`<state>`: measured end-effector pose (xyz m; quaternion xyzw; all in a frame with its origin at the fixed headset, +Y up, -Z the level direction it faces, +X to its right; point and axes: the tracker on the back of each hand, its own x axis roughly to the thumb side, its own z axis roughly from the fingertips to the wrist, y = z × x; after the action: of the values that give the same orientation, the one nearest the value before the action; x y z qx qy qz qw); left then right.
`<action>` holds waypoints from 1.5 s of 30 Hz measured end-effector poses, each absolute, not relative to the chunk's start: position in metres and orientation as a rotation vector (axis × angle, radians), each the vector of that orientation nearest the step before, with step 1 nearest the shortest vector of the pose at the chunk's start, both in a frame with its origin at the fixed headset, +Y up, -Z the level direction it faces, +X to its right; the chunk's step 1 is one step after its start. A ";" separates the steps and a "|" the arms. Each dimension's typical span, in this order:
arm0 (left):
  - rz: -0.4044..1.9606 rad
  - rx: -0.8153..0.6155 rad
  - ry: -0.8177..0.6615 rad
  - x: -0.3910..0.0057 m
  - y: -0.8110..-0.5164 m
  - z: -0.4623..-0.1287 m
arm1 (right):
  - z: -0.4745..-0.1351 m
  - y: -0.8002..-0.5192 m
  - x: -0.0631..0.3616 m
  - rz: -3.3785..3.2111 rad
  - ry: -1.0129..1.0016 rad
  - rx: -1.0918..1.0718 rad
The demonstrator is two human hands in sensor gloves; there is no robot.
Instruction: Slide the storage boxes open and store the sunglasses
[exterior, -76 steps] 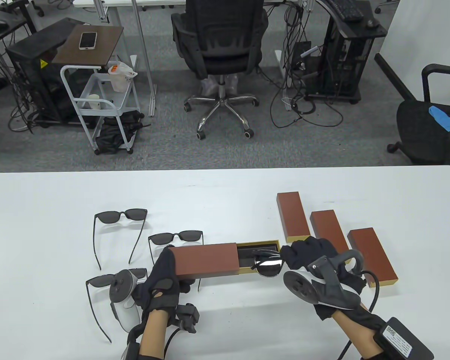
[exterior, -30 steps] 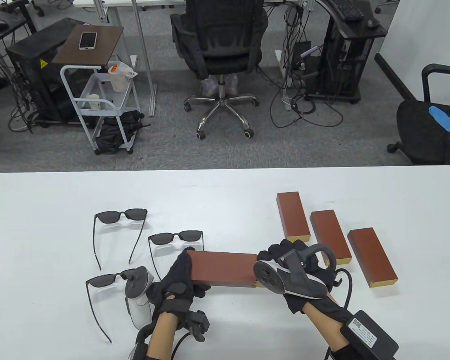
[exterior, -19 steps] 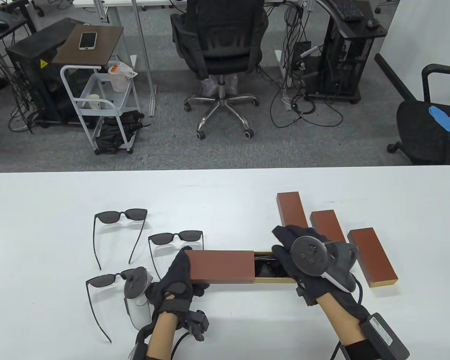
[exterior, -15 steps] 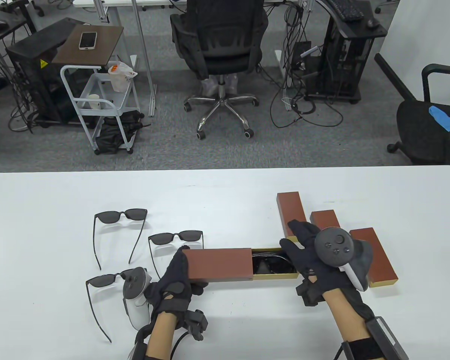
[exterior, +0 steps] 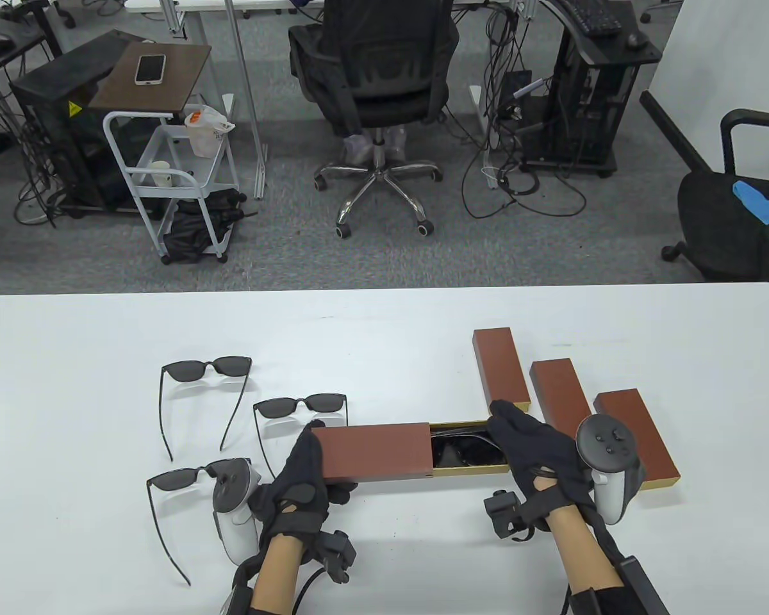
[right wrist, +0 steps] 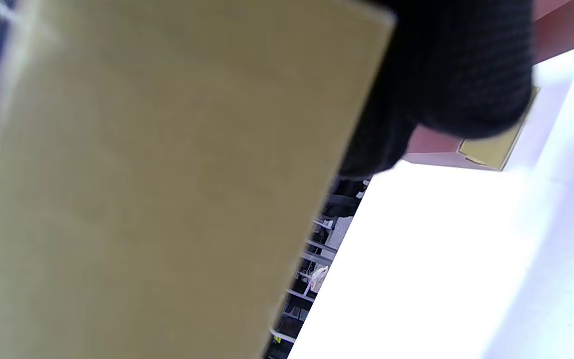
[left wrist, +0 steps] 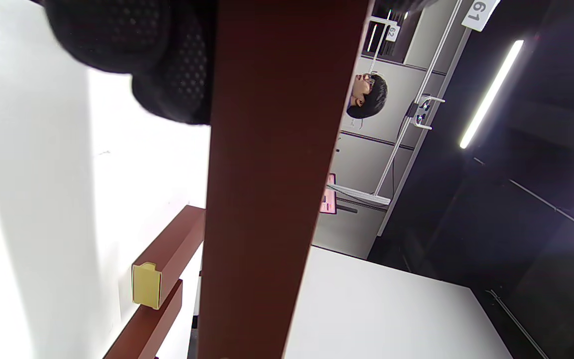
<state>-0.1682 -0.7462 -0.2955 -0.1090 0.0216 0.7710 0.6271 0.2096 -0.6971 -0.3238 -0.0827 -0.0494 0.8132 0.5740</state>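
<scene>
An open storage box lies across the table's near middle. My left hand grips the left end of its brown sleeve, which is close up as the sleeve in the left wrist view. The gold drawer sticks out to the right, and dark sunglasses lie inside it. My right hand wraps round the drawer's right end. That gold drawer fills the right wrist view, with a gloved finger over it. Three more sunglasses lie at the left with their arms unfolded.
Three closed brown boxes lie side by side at the right, just behind and beside my right hand. Two office chairs, a white cart and cables stand beyond the table's far edge.
My right hand moved from on top of the drawer to its right end and turned palm down. The drawer with the sunglasses now shows. The left hand and sleeve hardly moved.
</scene>
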 end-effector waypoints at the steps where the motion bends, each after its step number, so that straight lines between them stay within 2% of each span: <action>1: 1.763 -0.248 0.049 -0.168 -0.746 -0.295 | -0.323 -0.699 0.210 1.893 -0.122 -0.203; 8: 1.729 -0.249 0.052 -0.166 -0.748 -0.296 | -0.318 -0.712 0.211 1.889 -0.188 -0.236; 12: 1.748 -0.243 0.052 -0.166 -0.747 -0.295 | -0.317 -0.713 0.205 1.788 -0.238 -0.100; 22: 1.764 -0.291 0.035 -0.154 -0.740 -0.292 | -0.314 -0.716 0.180 1.613 -0.094 0.200; 38: 1.699 -0.426 -0.041 -0.134 -0.736 -0.289 | -0.308 -0.723 0.154 1.642 0.147 0.370; 45: 1.714 -0.427 -0.058 -0.135 -0.738 -0.290 | -0.306 -0.721 0.151 1.660 0.126 0.385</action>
<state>-0.1349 -0.7377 -0.2902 -0.1866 -0.0252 0.7498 0.6343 0.1506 -0.7211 -0.3065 0.1701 0.0557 0.7325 0.6568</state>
